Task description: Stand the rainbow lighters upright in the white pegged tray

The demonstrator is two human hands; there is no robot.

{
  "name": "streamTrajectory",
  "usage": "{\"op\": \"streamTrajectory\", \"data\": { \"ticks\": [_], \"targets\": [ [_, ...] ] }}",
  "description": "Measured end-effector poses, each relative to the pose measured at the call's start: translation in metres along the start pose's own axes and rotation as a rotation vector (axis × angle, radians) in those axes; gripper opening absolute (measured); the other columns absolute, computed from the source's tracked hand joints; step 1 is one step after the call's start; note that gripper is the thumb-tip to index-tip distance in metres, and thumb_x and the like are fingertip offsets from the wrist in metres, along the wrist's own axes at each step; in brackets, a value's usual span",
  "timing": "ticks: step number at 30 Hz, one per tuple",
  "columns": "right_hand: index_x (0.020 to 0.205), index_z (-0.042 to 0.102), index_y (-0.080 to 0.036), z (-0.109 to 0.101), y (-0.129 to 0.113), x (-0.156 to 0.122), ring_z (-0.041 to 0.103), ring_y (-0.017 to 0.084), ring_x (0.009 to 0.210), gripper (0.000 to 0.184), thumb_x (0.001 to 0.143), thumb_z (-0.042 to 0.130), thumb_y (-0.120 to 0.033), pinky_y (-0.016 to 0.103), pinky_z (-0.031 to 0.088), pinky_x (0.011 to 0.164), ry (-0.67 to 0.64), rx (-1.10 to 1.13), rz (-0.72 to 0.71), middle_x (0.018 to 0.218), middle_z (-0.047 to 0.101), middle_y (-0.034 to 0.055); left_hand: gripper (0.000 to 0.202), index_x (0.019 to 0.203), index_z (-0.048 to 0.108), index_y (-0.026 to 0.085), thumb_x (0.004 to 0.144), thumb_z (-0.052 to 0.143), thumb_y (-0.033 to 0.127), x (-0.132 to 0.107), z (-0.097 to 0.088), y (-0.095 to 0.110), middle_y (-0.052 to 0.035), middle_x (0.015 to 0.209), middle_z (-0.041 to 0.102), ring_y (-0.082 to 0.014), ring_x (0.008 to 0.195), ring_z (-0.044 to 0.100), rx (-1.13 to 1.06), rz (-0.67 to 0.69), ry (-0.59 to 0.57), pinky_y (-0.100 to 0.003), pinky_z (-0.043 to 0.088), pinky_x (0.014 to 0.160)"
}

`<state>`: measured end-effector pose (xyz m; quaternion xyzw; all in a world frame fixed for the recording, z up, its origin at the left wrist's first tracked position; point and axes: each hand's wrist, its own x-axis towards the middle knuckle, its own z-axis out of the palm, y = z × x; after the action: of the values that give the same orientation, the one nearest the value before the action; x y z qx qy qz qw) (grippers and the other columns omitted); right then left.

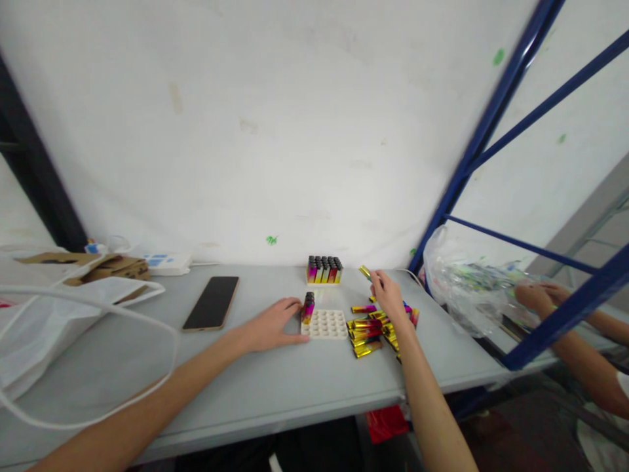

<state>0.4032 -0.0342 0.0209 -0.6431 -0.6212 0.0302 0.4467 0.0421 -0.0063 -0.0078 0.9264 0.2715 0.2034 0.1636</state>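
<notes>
A white tray with rows of holes (328,325) lies on the grey table, with a few purple-and-yellow lighters (308,309) upright along its left side. My left hand (276,324) rests at the tray's left edge, thumb and fingers spread around that corner. My right hand (386,293) is above a loose pile of shiny lighters (366,329) and pinches one lighter (364,271), whose yellow end sticks out to the upper left. Behind the tray stands a block of upright lighters (325,270) with black tops, packed in rows.
A phone (211,303) lies left of my left hand. White bags and a cardboard piece (108,267) crowd the far left, with a white cable looping forward. A blue rack post (484,131) and clear plastic bag (462,282) stand right. Another person's hands (538,298) are beyond it.
</notes>
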Motion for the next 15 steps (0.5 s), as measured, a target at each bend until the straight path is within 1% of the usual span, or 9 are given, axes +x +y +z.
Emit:
{"op": "streamTrajectory", "data": {
  "ticks": [2,4,5,7,8,10,12,14,15],
  "targets": [
    [0.093,0.074,-0.020,-0.001,-0.008,0.001,0.055,0.020,0.058,0.061,0.095,0.052,-0.076,0.032,0.044,0.063,0.068,0.097,0.021,0.063,0.063,0.0005,0.074,0.141,0.060,0.019,0.092,0.069,0.074,0.000,0.000,0.000,-0.0165,0.149,0.062,-0.0355,0.138,0.060,0.007,-0.007,-0.014,-0.046,0.044,0.122],
    [0.082,0.073,-0.020,0.001,-0.017,0.001,0.051,0.019,0.055,0.060,0.085,0.066,-0.079,0.031,0.041,0.059,0.070,0.216,0.049,0.058,0.059,-0.0008,0.075,0.141,0.060,0.019,0.092,0.069,0.075,0.000,0.000,-0.001,-0.0171,0.149,0.062,-0.0361,0.138,0.060,0.006,-0.007,-0.013,-0.047,0.044,0.122],
    [0.076,0.070,-0.020,0.003,-0.021,0.001,0.048,0.017,0.053,0.059,0.082,0.070,-0.079,0.031,0.040,0.056,0.062,0.274,0.071,0.055,0.056,-0.0018,0.075,0.141,0.060,0.019,0.092,0.070,0.075,0.000,0.000,-0.001,-0.0171,0.150,0.062,-0.0363,0.138,0.060,0.003,-0.003,-0.008,-0.048,0.045,0.122],
    [0.068,0.063,-0.021,0.008,-0.032,0.000,0.045,0.015,0.053,0.059,0.082,0.072,-0.078,0.029,0.041,0.054,0.036,0.371,0.092,0.054,0.052,-0.0032,0.074,0.141,0.060,0.020,0.092,0.070,0.075,0.000,0.000,-0.002,-0.0168,0.150,0.062,-0.0363,0.138,0.060,-0.003,0.004,-0.002,-0.048,0.045,0.122],
    [0.067,0.061,-0.021,0.011,-0.037,-0.001,0.046,0.014,0.055,0.059,0.084,0.071,-0.077,0.029,0.044,0.055,0.018,0.421,0.086,0.056,0.053,-0.0030,0.074,0.141,0.060,0.020,0.092,0.070,0.074,0.000,0.000,-0.003,-0.0167,0.151,0.062,-0.0361,0.138,0.060,-0.003,0.006,-0.003,-0.048,0.045,0.122],
    [0.070,0.062,-0.021,0.018,-0.050,-0.004,0.055,0.016,0.065,0.056,0.085,0.073,-0.074,0.029,0.054,0.060,-0.045,0.547,0.056,0.069,0.061,0.0001,0.073,0.142,0.060,0.021,0.092,0.071,0.073,0.000,0.001,-0.004,-0.0166,0.151,0.061,-0.0360,0.139,0.060,0.000,0.003,-0.011,-0.048,0.044,0.122],
    [0.074,0.063,-0.021,0.024,-0.063,-0.008,0.066,0.019,0.086,0.053,0.080,0.079,-0.071,0.032,0.063,0.069,-0.135,0.679,0.029,0.096,0.070,0.0062,0.074,0.142,0.060,0.021,0.091,0.071,0.073,0.000,0.001,-0.003,-0.0166,0.152,0.061,-0.0363,0.139,0.059,0.000,-0.004,-0.013,-0.048,0.044,0.123],
    [0.073,0.059,-0.020,0.029,-0.075,-0.013,0.070,0.023,0.101,0.053,0.076,0.085,-0.067,0.036,0.067,0.074,-0.215,0.771,0.045,0.121,0.070,0.0104,0.074,0.142,0.061,0.020,0.091,0.071,0.073,0.000,0.001,-0.003,-0.0170,0.152,0.061,-0.0367,0.140,0.059,-0.008,-0.009,-0.010,-0.049,0.044,0.123],
    [0.073,0.056,-0.021,0.031,-0.080,-0.015,0.072,0.024,0.103,0.054,0.075,0.086,-0.065,0.038,0.067,0.076,-0.250,0.801,0.064,0.126,0.071,0.0111,0.074,0.142,0.061,0.020,0.091,0.072,0.073,0.000,0.001,-0.002,-0.0173,0.152,0.061,-0.0370,0.140,0.059,-0.012,-0.012,-0.008,-0.049,0.044,0.123]
  ]
}}
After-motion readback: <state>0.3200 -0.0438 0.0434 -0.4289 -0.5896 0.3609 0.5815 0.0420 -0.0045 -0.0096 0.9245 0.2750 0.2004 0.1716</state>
